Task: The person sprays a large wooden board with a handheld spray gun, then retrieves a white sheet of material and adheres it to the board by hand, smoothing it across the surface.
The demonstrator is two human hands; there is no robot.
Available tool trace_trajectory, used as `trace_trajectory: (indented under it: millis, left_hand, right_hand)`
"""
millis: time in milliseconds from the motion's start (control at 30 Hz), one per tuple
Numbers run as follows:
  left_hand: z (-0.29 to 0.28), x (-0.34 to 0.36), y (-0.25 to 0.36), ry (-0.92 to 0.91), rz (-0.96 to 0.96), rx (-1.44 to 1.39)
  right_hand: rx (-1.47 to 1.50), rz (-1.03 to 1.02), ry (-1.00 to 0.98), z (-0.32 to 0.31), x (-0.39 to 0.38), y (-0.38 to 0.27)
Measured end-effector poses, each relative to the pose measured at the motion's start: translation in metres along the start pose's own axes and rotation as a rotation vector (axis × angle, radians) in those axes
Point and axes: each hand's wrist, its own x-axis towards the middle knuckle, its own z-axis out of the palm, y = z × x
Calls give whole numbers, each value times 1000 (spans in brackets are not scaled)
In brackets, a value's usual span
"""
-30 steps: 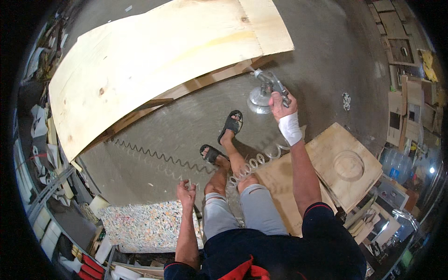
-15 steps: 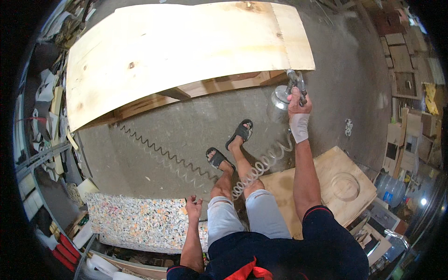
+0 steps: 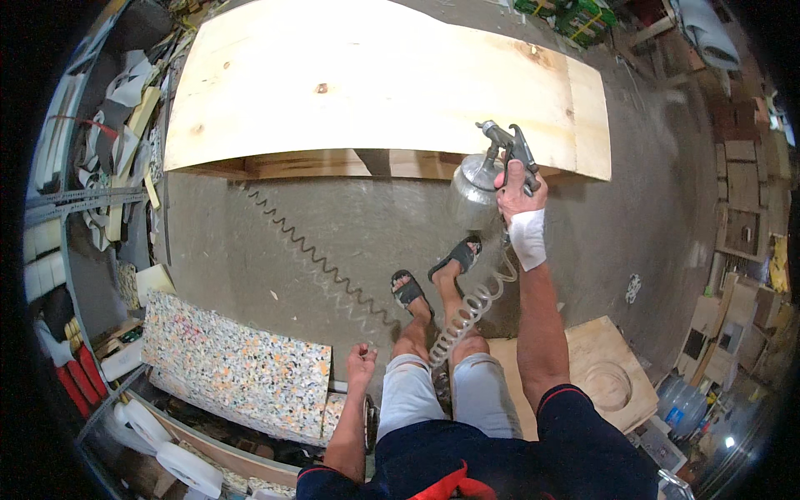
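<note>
My right hand (image 3: 522, 193), with a white wrap about the wrist, grips a spray gun (image 3: 518, 150) by its handle. Below the gun hangs a silvery metal cup (image 3: 477, 175), and a clear coiled air hose (image 3: 471, 310) runs from the handle down past my legs. The gun is over the near right edge of a pale plywood panel (image 3: 375, 92), its nozzle toward the left and far side. Under the panel shows a wooden frame (image 3: 321, 163). My left hand (image 3: 361, 362) hangs low with curled fingers, seemingly holding nothing, beside a speckled foam block (image 3: 242, 362).
A dark coiled hose (image 3: 312, 250) crosses the concrete floor. Near my right leg lies a plywood board (image 3: 575, 358) with a round recess. Shelving with foam scraps (image 3: 125, 150) lines the left; wooden pieces (image 3: 737, 229) and a blue water jug (image 3: 683, 408) stand at the right.
My view has shifted, so the panel sits further right in it. My right hand has drawn the spray gun back and left from the panel's right end. My left fingers have curled in.
</note>
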Motion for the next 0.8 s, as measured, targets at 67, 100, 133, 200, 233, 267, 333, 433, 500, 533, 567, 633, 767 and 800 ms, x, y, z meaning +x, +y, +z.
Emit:
trace_trajectory:
  millis: [67,100,133,200,233,267,333,433,500,533,567,633,767,800]
  left_hand:
    - [6,1,-9,-2,-13,-77]
    - [10,1,-15,-9,-27,-105]
    - [13,-1,-21,-25,-76,-122]
    - [20,-8,-33,-27,-78,-168]
    - [24,-10,-38,-31,-92,-186]
    - [29,-13,-43,-10,-99,-177]
    - [36,-20,-50,12,-119,-166]
    - [45,-25,-55,47,-100,-141]
    - [52,-26,-52,62,-110,-201]
    - [56,-27,-50,32,-175,-208]
    - [59,-28,-46,69,-147,-222]
    - [69,-30,-35,55,-183,-217]
    - [98,-38,-4,79,-160,-133]
    - [107,-43,6,84,-160,-186]
  right_hand:
    - [-37,-71,35,23,2,-8]
    - [-56,-109,47,33,2,-11]
    - [-107,-98,1,40,1,-14]
    - [-119,-138,-55,53,2,-18]
    - [-148,-191,-97,58,3,-20]
    - [-83,-128,-163,61,4,-21]
    - [34,-32,-284,63,5,-23]
    - [35,37,-322,62,5,-26]
    - [-30,-77,-251,59,5,-29]
    - [-76,-77,-215,55,3,-29]
    - [-119,-80,-176,49,5,-31]
    - [-116,-128,-218,30,11,-31]
    - [-49,-35,-400,-55,38,-21]
    - [-40,-21,-413,-82,47,-17]
